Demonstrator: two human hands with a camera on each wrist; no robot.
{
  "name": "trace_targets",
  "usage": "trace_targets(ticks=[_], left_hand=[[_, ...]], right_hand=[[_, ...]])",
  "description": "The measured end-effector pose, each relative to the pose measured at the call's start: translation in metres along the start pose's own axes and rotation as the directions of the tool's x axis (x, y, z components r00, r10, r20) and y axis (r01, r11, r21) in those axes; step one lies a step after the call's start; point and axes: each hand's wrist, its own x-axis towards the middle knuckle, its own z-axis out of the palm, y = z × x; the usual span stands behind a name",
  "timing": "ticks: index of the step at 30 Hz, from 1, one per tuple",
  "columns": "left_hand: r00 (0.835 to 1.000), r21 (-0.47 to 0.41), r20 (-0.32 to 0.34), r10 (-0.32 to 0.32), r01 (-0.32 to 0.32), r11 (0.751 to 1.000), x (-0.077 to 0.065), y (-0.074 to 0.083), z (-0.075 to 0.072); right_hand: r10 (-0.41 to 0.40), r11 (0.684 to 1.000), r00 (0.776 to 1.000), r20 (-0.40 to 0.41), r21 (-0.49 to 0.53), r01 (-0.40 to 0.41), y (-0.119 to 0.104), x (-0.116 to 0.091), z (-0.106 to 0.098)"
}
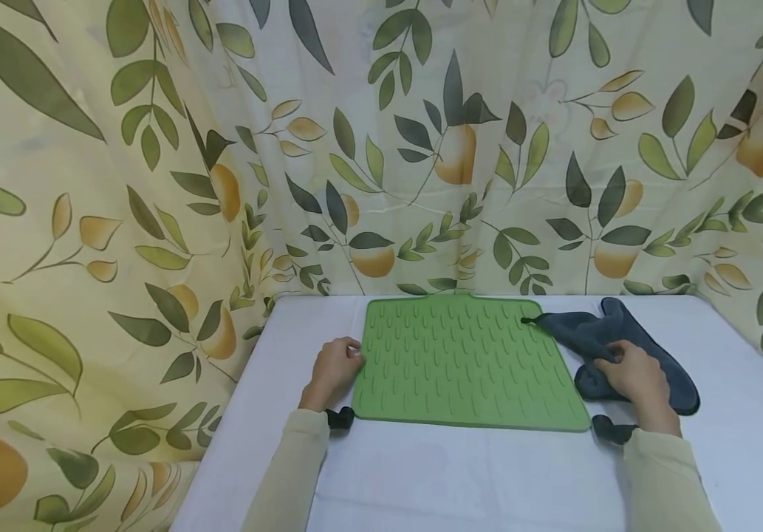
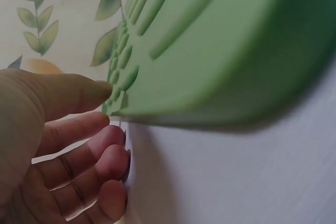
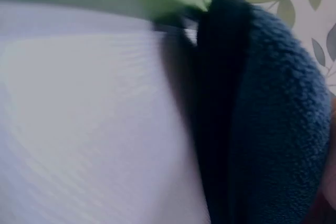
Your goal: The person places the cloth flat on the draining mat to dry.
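Note:
A green silicone drying mat (image 1: 467,362) with raised ridges lies on the table. My left hand (image 1: 334,369) is at its left edge. In the left wrist view, the thumb (image 2: 79,95) and index finger of that hand pinch the rim of the mat (image 2: 210,77), the other fingers curled below. To the right lies a dark blue fleecy cloth (image 1: 660,351) with black edging, partly folded over, its loop overlapping the mat's upper right corner. My right hand (image 1: 637,377) pinches a fold of it. Close up, the blue cloth (image 3: 283,114) covers most of the right fingers.
A white-covered table (image 1: 461,473) extends in front of and beside the mat. Behind it and at the left hangs a curtain (image 1: 381,148) printed with leaves and fruit. Dark wrist straps (image 1: 341,419) show at both sleeves.

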Motion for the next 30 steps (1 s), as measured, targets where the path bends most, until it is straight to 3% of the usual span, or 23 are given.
trace_targets(ticks=[4, 11, 17, 23, 30], left_hand=[[1.000, -0.002, 0.018, 0.001, 0.000, 1.000, -0.003, 0.001, 0.000], [1.000, -0.003, -0.011, -0.015, 0.015, 1.000, -0.005, 0.001, -0.002], [1.000, -0.013, 0.015, -0.009, 0.009, 1.000, -0.003, 0.006, -0.001], [0.999, -0.034, 0.011, -0.031, 0.032, 0.999, -0.003, 0.011, -0.002], [0.999, -0.049, 0.006, -0.034, 0.034, 0.998, -0.004, 0.010, -0.001]], right_hand=[[-0.011, 1.000, 0.999, -0.033, -0.015, 0.011, 0.001, 0.001, 0.001], [-0.042, 0.999, 0.990, -0.132, 0.024, 0.045, -0.007, 0.003, -0.001], [0.002, 0.987, 0.955, -0.297, 0.154, 0.046, -0.012, -0.004, -0.011], [0.005, 0.959, 0.900, -0.435, 0.256, 0.119, -0.026, -0.009, -0.025], [0.114, 0.883, 0.897, -0.427, 0.457, 0.106, -0.053, -0.020, -0.041]])
